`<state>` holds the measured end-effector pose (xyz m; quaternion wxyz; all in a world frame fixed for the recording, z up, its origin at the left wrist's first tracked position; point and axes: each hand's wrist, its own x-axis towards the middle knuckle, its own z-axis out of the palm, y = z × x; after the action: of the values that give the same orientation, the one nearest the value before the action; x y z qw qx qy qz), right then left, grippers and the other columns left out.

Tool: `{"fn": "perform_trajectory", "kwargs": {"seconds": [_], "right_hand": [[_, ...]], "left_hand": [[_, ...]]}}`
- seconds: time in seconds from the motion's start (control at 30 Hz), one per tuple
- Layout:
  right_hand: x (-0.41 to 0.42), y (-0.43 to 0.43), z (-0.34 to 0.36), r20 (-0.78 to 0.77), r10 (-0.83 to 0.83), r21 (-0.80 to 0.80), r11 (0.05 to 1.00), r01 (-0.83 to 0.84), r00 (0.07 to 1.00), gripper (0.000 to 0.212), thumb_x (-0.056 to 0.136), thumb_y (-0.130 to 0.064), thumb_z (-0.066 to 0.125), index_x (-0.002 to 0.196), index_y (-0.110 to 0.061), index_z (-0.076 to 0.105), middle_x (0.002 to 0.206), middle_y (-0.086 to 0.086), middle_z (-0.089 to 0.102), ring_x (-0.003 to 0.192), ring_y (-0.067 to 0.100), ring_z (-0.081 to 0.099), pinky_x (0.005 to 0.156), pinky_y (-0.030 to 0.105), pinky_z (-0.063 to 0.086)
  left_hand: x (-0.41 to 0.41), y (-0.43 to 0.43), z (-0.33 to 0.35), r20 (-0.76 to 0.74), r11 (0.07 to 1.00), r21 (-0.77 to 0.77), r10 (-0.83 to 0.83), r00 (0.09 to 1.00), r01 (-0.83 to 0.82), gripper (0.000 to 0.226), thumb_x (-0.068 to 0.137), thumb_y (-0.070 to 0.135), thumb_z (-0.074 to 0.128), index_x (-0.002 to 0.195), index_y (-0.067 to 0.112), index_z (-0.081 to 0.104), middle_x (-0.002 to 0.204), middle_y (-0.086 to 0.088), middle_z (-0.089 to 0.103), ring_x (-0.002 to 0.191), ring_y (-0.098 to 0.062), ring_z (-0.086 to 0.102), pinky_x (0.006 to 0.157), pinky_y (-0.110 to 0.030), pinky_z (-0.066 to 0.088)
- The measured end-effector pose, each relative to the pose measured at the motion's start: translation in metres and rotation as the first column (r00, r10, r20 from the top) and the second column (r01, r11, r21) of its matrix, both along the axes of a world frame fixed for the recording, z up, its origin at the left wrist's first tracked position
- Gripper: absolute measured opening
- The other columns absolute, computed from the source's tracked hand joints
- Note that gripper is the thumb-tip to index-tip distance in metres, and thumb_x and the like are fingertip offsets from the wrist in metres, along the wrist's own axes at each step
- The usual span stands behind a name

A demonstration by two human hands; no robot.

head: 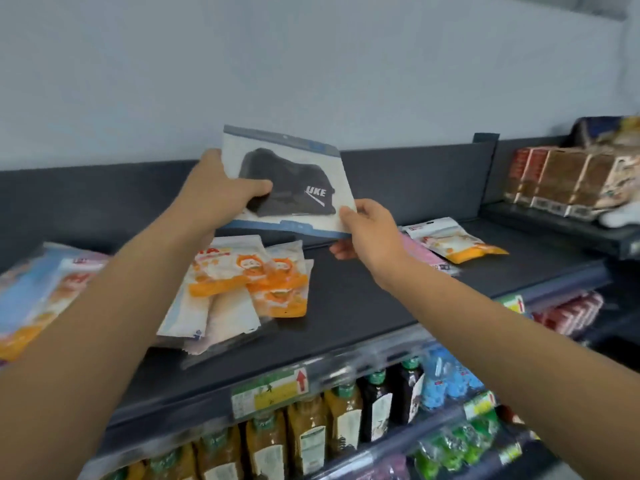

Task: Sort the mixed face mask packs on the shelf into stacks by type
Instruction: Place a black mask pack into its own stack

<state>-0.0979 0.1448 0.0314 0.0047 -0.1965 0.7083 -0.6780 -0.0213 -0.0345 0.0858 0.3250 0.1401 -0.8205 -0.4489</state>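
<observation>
A clear pack with a black face mask (pixel 294 181) is held up above the dark shelf (pixel 363 306). My left hand (pixel 221 192) grips its left side, thumb across the front. My right hand (pixel 367 233) pinches its lower right corner. Below lies a loose heap of orange-and-white mask packs (pixel 249 282). More mixed packs, blue, pink and orange (pixel 38 289), lie at the far left. On the right of the shelf rest a pink pack (pixel 426 258) and an orange-and-white pack (pixel 453 244).
A dark back panel (pixel 415 174) runs behind the shelf. Brown boxes (pixel 568 181) stand on a raised shelf at the right. Bottles (pixel 311 434) fill the shelf below, behind price tags on the front edge (pixel 270 393).
</observation>
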Motion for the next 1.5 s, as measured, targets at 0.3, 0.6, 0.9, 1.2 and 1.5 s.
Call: {"fn": "perform_trajectory", "kwargs": {"seconds": [0.3, 0.6, 0.9, 1.2, 1.5], "right_hand": [[-0.113, 0.195, -0.019, -0.072, -0.157, 0.250, 0.953, 0.170, 0.985, 0.039, 0.090, -0.038, 0.059, 0.101, 0.000, 0.058, 0.069, 0.008, 0.058, 0.043, 0.017, 0.050, 0.047, 0.033, 0.050], [-0.230, 0.315, -0.027, -0.017, -0.243, 0.298, 0.925, 0.237, 0.970, 0.036, 0.089, -0.024, 0.065, 0.119, -0.012, 0.048, 0.114, 0.007, 0.057, 0.097, 0.025, 0.058, 0.075, 0.039, 0.055], [-0.348, 0.359, -0.042, 0.165, -0.416, 0.146, 0.907, 0.395, 0.894, 0.063, 0.083, -0.009, 0.071, 0.139, -0.008, 0.045, 0.132, 0.011, 0.055, 0.112, 0.031, 0.058, 0.087, 0.039, 0.052], [-0.401, 0.354, -0.061, 0.113, -0.356, 0.532, 0.810, 0.246, 0.928, 0.041, 0.092, -0.015, 0.055, 0.130, -0.004, 0.044, 0.118, 0.013, 0.049, 0.100, 0.030, 0.053, 0.084, 0.048, 0.055], [-0.428, 0.336, -0.072, -0.034, -0.209, 0.923, 0.368, 0.111, 0.977, 0.086, 0.083, -0.066, 0.046, 0.144, -0.007, 0.032, 0.147, 0.018, 0.035, 0.132, 0.038, 0.036, 0.104, 0.044, 0.038]], "left_hand": [[-0.130, 0.179, -0.056, 0.152, 0.992, -0.011, -0.121, 0.981, 0.124, 0.077, 0.070, 0.045, 0.079, 0.132, 0.013, 0.046, 0.131, -0.004, 0.054, 0.115, -0.023, 0.055, 0.096, -0.041, 0.048], [-0.249, 0.298, -0.071, 0.275, 0.975, 0.049, -0.221, 0.936, 0.216, 0.060, 0.075, 0.035, 0.069, 0.129, 0.020, 0.048, 0.124, 0.001, 0.060, 0.110, -0.022, 0.058, 0.094, -0.044, 0.049], [-0.371, 0.327, -0.092, 0.467, 0.911, -0.129, -0.293, 0.834, 0.392, 0.065, 0.096, 0.020, 0.042, 0.154, 0.022, 0.013, 0.157, -0.003, 0.027, 0.130, -0.021, 0.040, 0.106, -0.037, 0.033], [-0.431, 0.346, -0.118, 0.689, 0.764, -0.474, 0.013, 0.725, 0.437, 0.064, 0.095, 0.057, 0.034, 0.151, 0.029, 0.024, 0.149, -0.008, 0.040, 0.145, -0.028, 0.008, 0.106, -0.044, 0.019], [-0.434, 0.353, -0.139, 0.808, 0.745, -0.482, 0.176, 0.562, 0.461, 0.077, 0.092, 0.069, 0.010, 0.154, 0.025, -0.003, 0.161, -0.009, 0.013, 0.147, -0.030, 0.013, 0.116, -0.052, 0.012]]}}
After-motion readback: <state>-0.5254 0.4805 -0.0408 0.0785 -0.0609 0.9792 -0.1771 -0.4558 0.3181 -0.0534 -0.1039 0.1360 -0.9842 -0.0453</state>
